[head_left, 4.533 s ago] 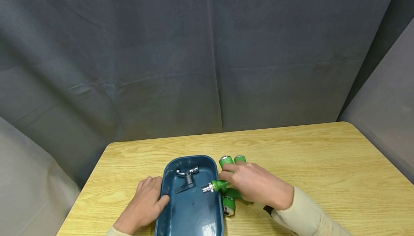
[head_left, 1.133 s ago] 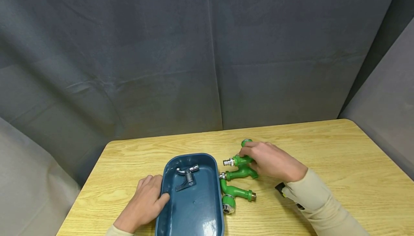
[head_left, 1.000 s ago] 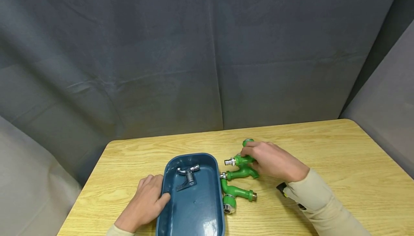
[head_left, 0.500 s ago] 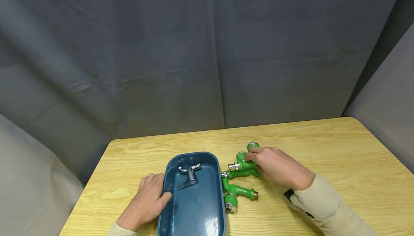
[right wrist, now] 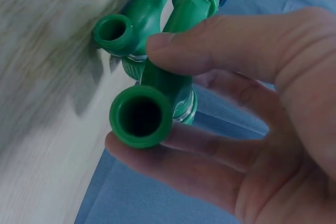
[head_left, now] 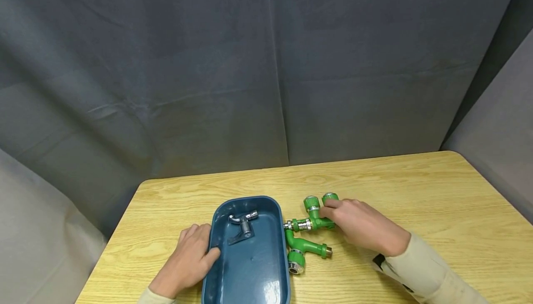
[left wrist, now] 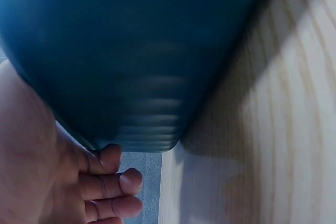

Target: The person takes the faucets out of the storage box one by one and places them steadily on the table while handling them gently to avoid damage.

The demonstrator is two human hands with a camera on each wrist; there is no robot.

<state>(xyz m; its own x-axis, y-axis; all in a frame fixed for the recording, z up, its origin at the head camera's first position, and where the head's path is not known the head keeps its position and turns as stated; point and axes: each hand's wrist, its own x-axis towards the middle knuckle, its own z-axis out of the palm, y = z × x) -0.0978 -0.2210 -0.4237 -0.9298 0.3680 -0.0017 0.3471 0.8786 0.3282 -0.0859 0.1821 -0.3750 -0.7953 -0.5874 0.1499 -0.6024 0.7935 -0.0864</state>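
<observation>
The held green tap is located to the right of the tray, above the desk or against it; clearance cannot be determined. Its metal nozzle points left towards the tray, and its round green mouth faces the right-wrist camera. The right grip has hold of this tap, thumb on one side of the body and fingers on the other, closed only as far as the tap's thickness allows. A second green tap is largely covered by the held one in the head view; its metal tip reaches the tray's right side. A farther green knob shows just beyond the right grip; which tap carries it cannot be told. On the near side, a third green tap lies beside the tray wall, its knob toward the near left and its brass-coloured end to the right. The blue tray stands left of these, with a chrome tap lying in its far left part, lever toward the near left. The left grip holds the tray's left rim, thumb over the edge and fingers outside. Pale sleeves cover both forearms. Beyond the desk hangs a dark grey cloth.
</observation>
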